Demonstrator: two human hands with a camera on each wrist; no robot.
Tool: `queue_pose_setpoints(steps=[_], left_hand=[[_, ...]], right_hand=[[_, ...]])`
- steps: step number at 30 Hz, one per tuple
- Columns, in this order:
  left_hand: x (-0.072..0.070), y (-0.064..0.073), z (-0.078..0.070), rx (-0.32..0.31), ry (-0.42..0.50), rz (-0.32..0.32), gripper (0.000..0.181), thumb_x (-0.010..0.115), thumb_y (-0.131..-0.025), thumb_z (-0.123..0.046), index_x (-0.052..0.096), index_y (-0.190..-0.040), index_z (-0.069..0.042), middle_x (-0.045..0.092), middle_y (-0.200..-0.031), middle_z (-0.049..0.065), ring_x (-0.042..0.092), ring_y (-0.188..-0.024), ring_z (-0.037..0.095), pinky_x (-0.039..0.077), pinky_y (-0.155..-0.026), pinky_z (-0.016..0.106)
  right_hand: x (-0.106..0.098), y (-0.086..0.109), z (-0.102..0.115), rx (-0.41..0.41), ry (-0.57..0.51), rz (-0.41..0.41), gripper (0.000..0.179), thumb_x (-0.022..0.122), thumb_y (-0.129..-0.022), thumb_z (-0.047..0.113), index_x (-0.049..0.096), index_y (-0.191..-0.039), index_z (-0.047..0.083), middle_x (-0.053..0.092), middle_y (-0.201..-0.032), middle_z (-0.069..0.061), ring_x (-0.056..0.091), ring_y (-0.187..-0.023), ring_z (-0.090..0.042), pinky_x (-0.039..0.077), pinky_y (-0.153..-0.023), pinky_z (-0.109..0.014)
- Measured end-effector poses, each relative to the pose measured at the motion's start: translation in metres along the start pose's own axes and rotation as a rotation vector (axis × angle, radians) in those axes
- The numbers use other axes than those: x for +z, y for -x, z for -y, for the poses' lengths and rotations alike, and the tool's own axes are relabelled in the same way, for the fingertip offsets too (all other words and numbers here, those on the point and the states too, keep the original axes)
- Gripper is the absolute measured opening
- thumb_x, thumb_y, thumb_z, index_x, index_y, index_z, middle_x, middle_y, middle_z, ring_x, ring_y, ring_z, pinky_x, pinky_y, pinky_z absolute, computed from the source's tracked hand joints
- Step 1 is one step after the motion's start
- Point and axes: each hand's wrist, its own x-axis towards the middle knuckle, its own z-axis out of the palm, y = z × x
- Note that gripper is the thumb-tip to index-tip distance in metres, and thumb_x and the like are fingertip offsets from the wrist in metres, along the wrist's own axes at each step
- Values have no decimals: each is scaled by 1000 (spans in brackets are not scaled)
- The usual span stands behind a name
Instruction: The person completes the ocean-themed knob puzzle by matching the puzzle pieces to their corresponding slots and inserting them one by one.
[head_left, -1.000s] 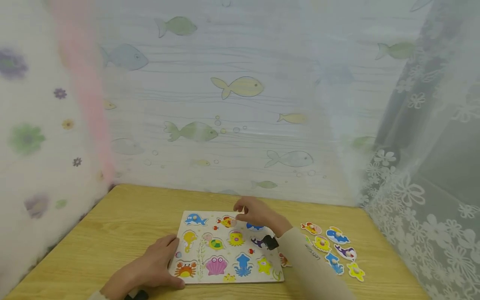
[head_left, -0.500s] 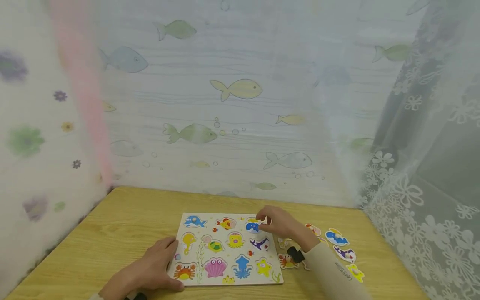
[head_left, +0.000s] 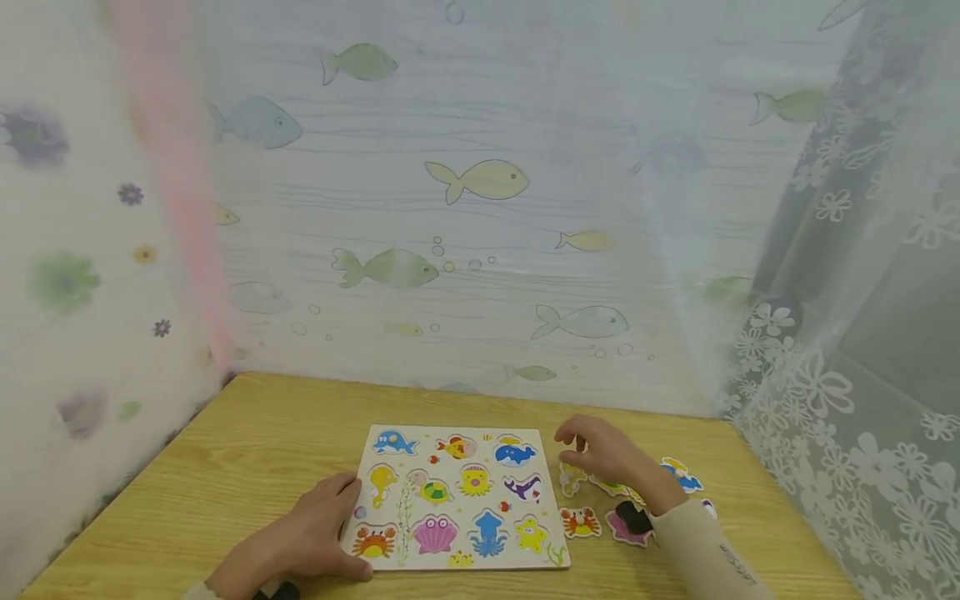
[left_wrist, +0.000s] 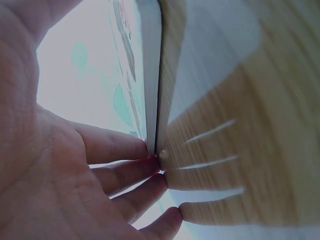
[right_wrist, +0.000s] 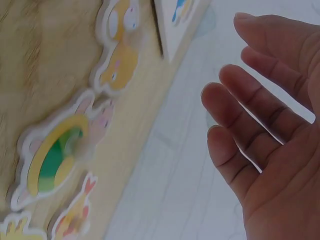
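Note:
A white peg puzzle board (head_left: 465, 504) with sea-animal recesses lies on the wooden table. A blue dolphin piece (head_left: 393, 442) with a knob sits in its far left corner. My left hand (head_left: 311, 533) rests against the board's left side, thumb near the front corner; the left wrist view has its fingertips (left_wrist: 150, 162) at the board's edge. Past the board's right edge hovers my right hand (head_left: 600, 450), fingers loosely bent with nothing in them. Below it are a seahorse piece (right_wrist: 120, 55) and a turtle piece (right_wrist: 55, 155), both knobbed and lying flat.
Right of the board lie a crab piece (head_left: 581, 522), a pink shell piece (head_left: 628, 528) and a whale piece (head_left: 682, 475), among several others partly hidden by the right arm. A fish-print curtain (head_left: 480, 333) hangs along the table's back edge.
My right hand has moved right, from over the board's far side to beyond its right edge, above the loose pieces. The left hand stays at the board's left side.

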Motion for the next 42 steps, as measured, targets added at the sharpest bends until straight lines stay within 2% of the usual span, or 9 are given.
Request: queue_pose_setpoints(steps=[6, 15, 25, 33, 42], left_hand=[[0, -1, 1, -9, -1, 0, 122, 78, -58, -68, 35, -142, 10, 32, -146, 25, 30, -133, 42, 27, -105, 60], [0, 1, 3, 0, -17, -5, 122, 76, -57, -71, 37, -141, 9, 33, -144, 25, 31, -132, 42, 28, -104, 60], [1, -1, 4, 18, -30, -14, 122, 75, -57, -72, 37, -141, 8, 34, -144, 25, 32, -131, 42, 29, -103, 60], [0, 0, 3, 16, -29, -16, 121, 77, -57, -70, 38, -141, 8, 35, -143, 24, 33, -131, 41, 29, -104, 60], [0, 0, 2, 9, -28, -11, 121, 77, -57, -70, 37, -141, 8, 34, -144, 24, 32, -131, 42, 28, -104, 60]], right_hand=[[-6, 10, -18, 57, -62, -34, 26, 70, -88, 20, 66, -110, 6, 64, -103, -6, 52, -79, -13, 45, -67, -29], [-12, 23, -45, 106, -83, -58, 27, 67, -90, 19, 65, -111, 3, 63, -102, -10, 51, -80, -12, 46, -69, -32], [-13, 41, -66, 199, -75, -61, 20, 69, -87, 15, 68, -104, 3, 60, -89, 1, 52, -75, -14, 47, -66, -32], [-9, 45, -80, 272, -74, -34, 15, 69, -86, 12, 69, -100, 7, 60, -86, 2, 52, -76, -15, 47, -67, -35], [-9, 44, -83, 288, -80, 17, 9, 68, -85, 10, 69, -94, 10, 57, -83, 2, 50, -73, -15, 45, -65, -32]])
